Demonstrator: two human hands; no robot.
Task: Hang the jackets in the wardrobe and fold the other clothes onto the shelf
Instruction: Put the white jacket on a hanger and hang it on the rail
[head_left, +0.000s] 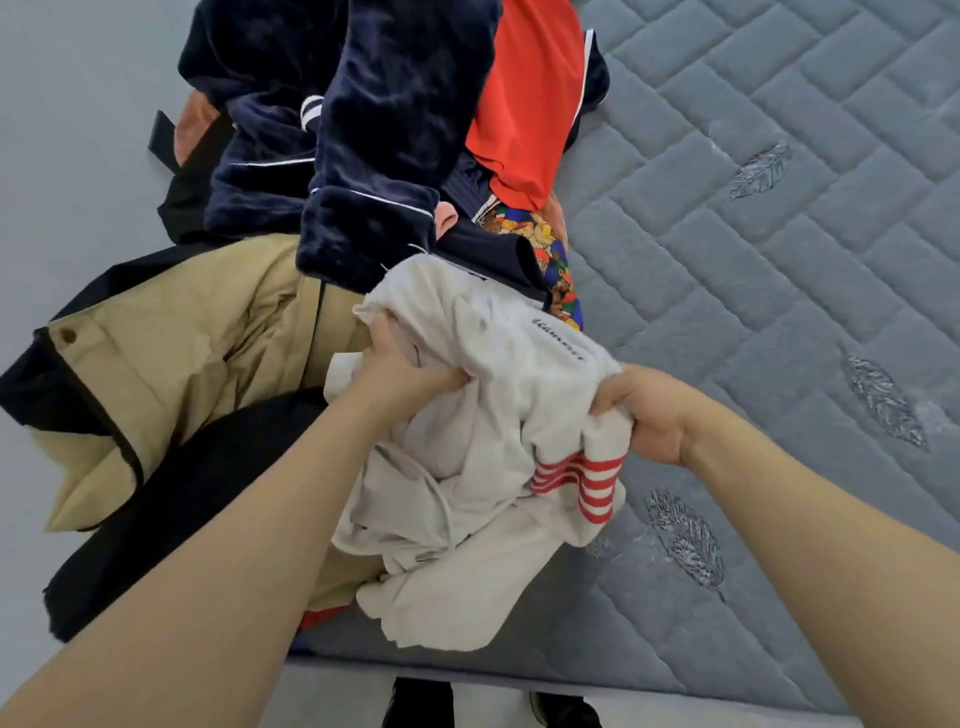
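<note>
Cream-white fabric fills the middle of the head view: a bunched sweatshirt (467, 467) with red-striped cuffs and a line of small dark lettering on one fold, held up over the near edge of the grey quilted mattress (753, 234). The left hand (402, 371) has its grip clenched on a gather of the cloth at the sweatshirt's upper left, fingers curled into the folds. The right hand (641, 415) has its grip clenched on another gather at the sweatshirt's right side, just above the striped cuffs, which hang below the knuckles. Both forearms are bare and reach in from the near corners. The lower part of the sweatshirt sags in loose folds, with a drawcord trailing down through them, and its hem rests near the mattress edge. Left of it lies a tan jacket (171, 358) with dark lining and dark trim, spread open, and a black garment (171, 519) lies partly under the left forearm. Farther off, a dark navy velvety garment (363, 130) with thin white piping is heaped on the pile, with a bright red garment (524, 98) to its right. Between those and the sweatshirt, a piece of multicoloured printed cloth (550, 260) shows at the right edge of the pile. At the bottom edge, beyond the mattress, two dark shoes (426, 701) stand on a pale floor.
</note>
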